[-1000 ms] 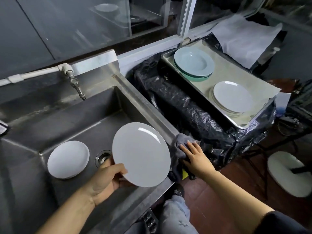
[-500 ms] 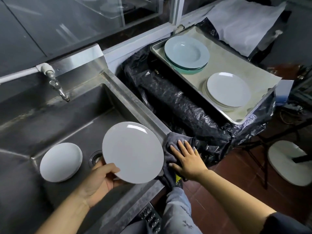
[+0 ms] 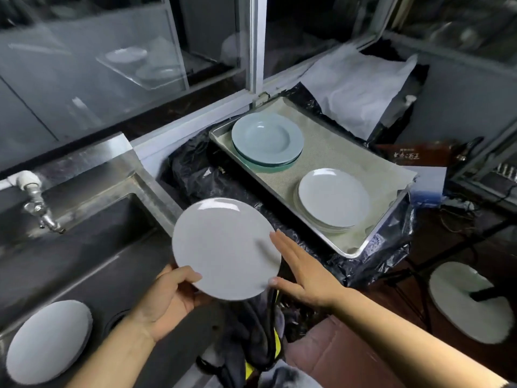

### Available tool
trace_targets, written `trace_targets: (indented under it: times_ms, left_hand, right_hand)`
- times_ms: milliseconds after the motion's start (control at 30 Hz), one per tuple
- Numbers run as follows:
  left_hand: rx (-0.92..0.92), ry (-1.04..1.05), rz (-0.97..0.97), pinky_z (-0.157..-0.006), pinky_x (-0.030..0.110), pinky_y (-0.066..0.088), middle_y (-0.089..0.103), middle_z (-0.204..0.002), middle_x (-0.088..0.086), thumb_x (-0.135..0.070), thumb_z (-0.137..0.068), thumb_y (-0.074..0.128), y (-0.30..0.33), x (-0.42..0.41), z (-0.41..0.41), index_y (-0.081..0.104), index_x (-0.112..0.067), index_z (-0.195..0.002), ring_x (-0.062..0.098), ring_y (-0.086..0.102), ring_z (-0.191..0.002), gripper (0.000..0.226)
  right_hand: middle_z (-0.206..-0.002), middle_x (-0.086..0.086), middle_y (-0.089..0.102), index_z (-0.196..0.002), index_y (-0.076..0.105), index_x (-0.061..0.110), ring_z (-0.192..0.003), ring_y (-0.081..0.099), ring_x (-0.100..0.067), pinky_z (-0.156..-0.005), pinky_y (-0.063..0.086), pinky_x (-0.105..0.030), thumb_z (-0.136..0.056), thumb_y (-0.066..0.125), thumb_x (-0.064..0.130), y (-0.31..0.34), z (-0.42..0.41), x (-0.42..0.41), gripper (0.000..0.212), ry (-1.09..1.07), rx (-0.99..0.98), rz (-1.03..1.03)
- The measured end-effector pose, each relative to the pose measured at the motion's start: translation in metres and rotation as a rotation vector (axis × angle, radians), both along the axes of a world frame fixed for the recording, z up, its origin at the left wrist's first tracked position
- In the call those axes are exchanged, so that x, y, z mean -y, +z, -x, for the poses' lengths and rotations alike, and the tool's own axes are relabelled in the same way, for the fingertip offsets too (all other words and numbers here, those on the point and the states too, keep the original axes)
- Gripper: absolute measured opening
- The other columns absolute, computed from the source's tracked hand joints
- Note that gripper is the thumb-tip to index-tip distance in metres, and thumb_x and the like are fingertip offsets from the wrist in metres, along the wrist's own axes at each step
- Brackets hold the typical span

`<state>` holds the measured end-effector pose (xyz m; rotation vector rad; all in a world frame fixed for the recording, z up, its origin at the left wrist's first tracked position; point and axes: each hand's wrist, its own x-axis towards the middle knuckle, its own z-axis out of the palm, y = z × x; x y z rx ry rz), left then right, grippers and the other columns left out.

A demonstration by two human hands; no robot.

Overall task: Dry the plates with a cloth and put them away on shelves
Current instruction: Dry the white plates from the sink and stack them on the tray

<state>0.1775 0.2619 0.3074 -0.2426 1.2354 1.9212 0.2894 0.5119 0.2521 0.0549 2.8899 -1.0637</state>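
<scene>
Left hand (image 3: 165, 301) pinches round glossy white plate (image 3: 225, 247); right hand (image 3: 303, 271) spread flat.

Sink (image 3: 92, 247): on my left, one plate (image 3: 49, 341) lying in it.
Tray (image 3: 361, 247): to my right, two plate stacks on it.
Far stack (image 3: 267, 138): behind the near stack (image 3: 333, 200).
Held plate (image 3: 223, 247): between sink and tray.
</scene>
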Motion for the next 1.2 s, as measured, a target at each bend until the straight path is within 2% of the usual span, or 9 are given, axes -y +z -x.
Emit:
trace_targets:
  times_ms: [100,233,367,500,667,800,900,1067,1200]
  left_hand:
    - [-0.018,-0.014,-0.045,-0.078,0.047,0.055,0.071,-0.111,0.013,0.003,-0.069,0.050,0.013,-0.042,0.006,0.063,-0.014,-0.113,0.034,0.061,-0.104,0.049]
    - [-0.030,-0.064,-0.099,-0.073,0.048,0.058,0.070,-0.114,0.014,0.001,-0.070,0.049,0.028,-0.099,0.016,0.060,-0.010,-0.118,0.034,0.063,-0.103,0.051]
    - [-0.021,-0.129,-0.119,-0.070,0.050,0.060,0.069,-0.118,0.013,-0.003,-0.073,0.047,0.037,-0.154,0.029,0.055,-0.012,-0.126,0.035,0.066,-0.101,0.054]
    - [-0.027,-0.247,-0.117,-0.068,0.048,0.060,0.069,-0.118,0.012,-0.010,-0.080,0.048,0.045,-0.204,0.044,0.054,-0.013,-0.127,0.034,0.069,-0.098,0.048]
    - [-0.151,-0.393,-0.008,-0.087,0.044,0.052,0.068,-0.122,0.004,-0.039,-0.099,0.039,0.045,-0.260,0.075,0.060,-0.023,-0.127,0.023,0.067,-0.107,0.038]
    - [-0.184,-0.488,0.117,-0.084,0.038,0.052,0.068,-0.121,0.011,-0.026,-0.092,0.051,0.030,-0.293,0.097,0.061,-0.010,-0.126,0.025,0.064,-0.109,0.038]
    - [-0.195,-0.546,0.175,-0.094,0.047,0.050,0.069,-0.118,0.012,-0.012,-0.091,0.055,0.016,-0.312,0.107,0.061,-0.007,-0.125,0.030,0.062,-0.115,0.034]
    - [-0.307,-0.643,0.289,-0.095,0.047,0.051,0.070,-0.118,0.003,0.000,-0.094,0.055,-0.016,-0.332,0.118,0.061,-0.022,-0.126,0.026,0.063,-0.115,0.039]
    - [-0.574,-0.714,0.488,-0.086,0.027,0.051,0.068,-0.115,-0.012,-0.004,-0.092,0.059,-0.043,-0.337,0.121,0.049,-0.034,-0.131,0.011,0.061,-0.112,0.050]
  right_hand:
    - [-0.163,0.008,-0.010,-0.151,-0.003,0.046,-0.148,-0.008,0.000,-0.120,0.005,-0.025,-0.079,0.040,0.083,0.018,0.002,-0.034,0.091,-0.054,-0.017,0.020]
    - [-0.163,0.013,-0.007,-0.147,0.009,0.056,-0.148,0.000,0.000,-0.118,0.012,-0.025,-0.073,0.053,0.081,0.038,0.003,-0.082,0.089,-0.129,-0.051,0.062]
    - [-0.162,0.011,0.004,-0.148,0.018,0.048,-0.148,0.002,0.002,-0.110,0.011,-0.006,-0.068,0.063,0.077,0.051,0.001,-0.125,0.096,-0.222,-0.156,0.118]
    - [-0.162,0.012,0.012,-0.149,0.021,0.042,-0.146,0.004,0.006,-0.113,0.012,-0.014,-0.063,0.063,0.083,0.054,-0.002,-0.164,0.104,-0.354,-0.186,0.134]
    - [-0.159,0.019,0.012,-0.149,0.021,0.042,-0.146,0.006,0.006,-0.116,0.015,-0.024,-0.064,0.068,0.078,0.049,-0.014,-0.204,0.104,-0.446,-0.193,0.202]
    - [-0.159,0.024,0.011,-0.148,0.019,0.045,-0.146,0.005,0.005,-0.117,0.015,-0.025,-0.064,0.073,0.073,0.036,-0.019,-0.226,0.105,-0.479,-0.155,0.208]
    - [-0.154,0.036,0.010,-0.147,0.019,0.049,-0.146,0.004,0.006,-0.117,0.016,-0.024,-0.062,0.075,0.073,0.023,-0.019,-0.235,0.105,-0.503,-0.133,0.246]
    - [-0.161,0.017,0.005,-0.147,0.012,0.057,-0.146,-0.004,0.005,-0.119,0.013,-0.027,-0.061,0.070,0.078,-0.010,-0.018,-0.242,0.106,-0.549,-0.058,0.239]
    - [-0.162,0.014,-0.002,-0.145,0.003,0.059,-0.146,-0.007,0.006,-0.115,0.010,-0.019,-0.063,0.074,0.070,-0.031,-0.012,-0.244,0.109,-0.544,0.001,0.258]
